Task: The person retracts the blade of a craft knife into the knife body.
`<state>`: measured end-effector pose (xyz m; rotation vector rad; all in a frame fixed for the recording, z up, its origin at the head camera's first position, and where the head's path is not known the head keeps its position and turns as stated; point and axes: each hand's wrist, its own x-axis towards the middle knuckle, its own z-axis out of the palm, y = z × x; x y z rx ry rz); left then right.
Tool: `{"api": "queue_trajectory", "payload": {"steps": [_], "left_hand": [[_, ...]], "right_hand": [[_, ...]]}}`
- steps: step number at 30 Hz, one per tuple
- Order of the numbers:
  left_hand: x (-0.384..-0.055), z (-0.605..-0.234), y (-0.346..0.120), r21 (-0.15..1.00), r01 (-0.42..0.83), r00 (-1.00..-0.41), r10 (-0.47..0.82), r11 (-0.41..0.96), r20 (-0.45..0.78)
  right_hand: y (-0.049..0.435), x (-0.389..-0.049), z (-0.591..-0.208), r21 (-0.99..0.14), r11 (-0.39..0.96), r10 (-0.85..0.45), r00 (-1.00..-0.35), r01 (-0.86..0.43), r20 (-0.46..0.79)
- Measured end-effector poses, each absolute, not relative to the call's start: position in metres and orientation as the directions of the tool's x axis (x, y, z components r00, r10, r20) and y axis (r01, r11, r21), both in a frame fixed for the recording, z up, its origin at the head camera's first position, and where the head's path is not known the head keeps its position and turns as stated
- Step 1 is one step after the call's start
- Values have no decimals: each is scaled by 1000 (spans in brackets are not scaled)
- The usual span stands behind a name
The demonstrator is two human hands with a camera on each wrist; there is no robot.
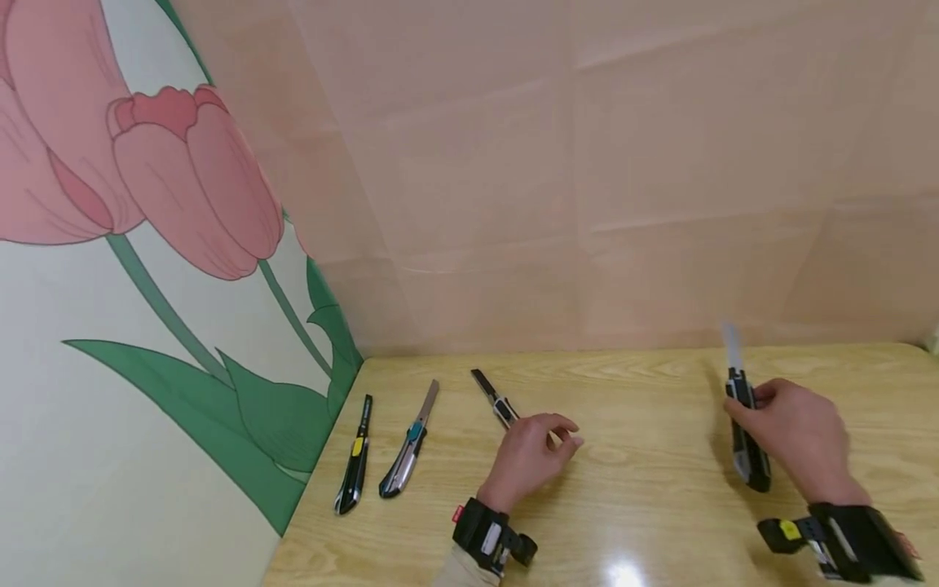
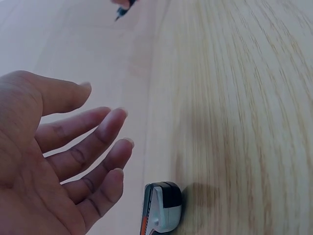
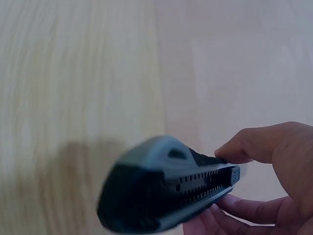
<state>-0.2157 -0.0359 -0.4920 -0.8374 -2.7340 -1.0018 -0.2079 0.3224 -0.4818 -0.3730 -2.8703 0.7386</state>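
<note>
- Right hand [image 1: 803,440]: pinching black-and-grey knife [image 1: 747,450], blade out, above worktop [image 1: 631,489]
- Left hand [image 1: 530,458]: empty, fingers loosely bent, beside black-bladed knife [image 1: 504,408]
- Yellow-slider knife [image 1: 354,474], blue-slider knife [image 1: 404,461] farther left

Pale yellow worktop [image 1: 645,481] with fine brown wood grain. Leftmost cutter [image 1: 352,477]: black with a yellow slider. Second cutter [image 1: 402,465]: silver and black with a blue accent, grey blade. Third cutter [image 1: 504,411]: black and silver. Rightmost cutter [image 1: 750,456]: black and grey, with a silvery blade. Both wristbands [image 1: 480,534] are black, the left with a small red tag, the right with a yellow patch; left sleeve [image 1: 464,571] beige. Far side: plain pinkish-tan sheet [image 1: 513,179]. Left: whitish wall [image 1: 66,473] patterned with pink tulips [image 1: 194,179] and green leaves [image 1: 176,424].
</note>
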Motion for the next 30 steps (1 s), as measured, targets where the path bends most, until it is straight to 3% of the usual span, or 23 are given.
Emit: {"api": "queue_trajectory", "payload": {"steps": [15,23,30], "left_hand": [[-220,-499,-32,681,541,-817,502,494,285],[-218,-502,-29,762,478,-831,505,436,232],[-214,-503,-21,764,513,-799,542,391,260]], "right_hand": [[241,-219,-449,-604,796,232,-939,33,255],[212,-220,-450,-651,758,222,-926,-33,306],[191,-218,-451,-689,720,228,-910,-82,347]]}}
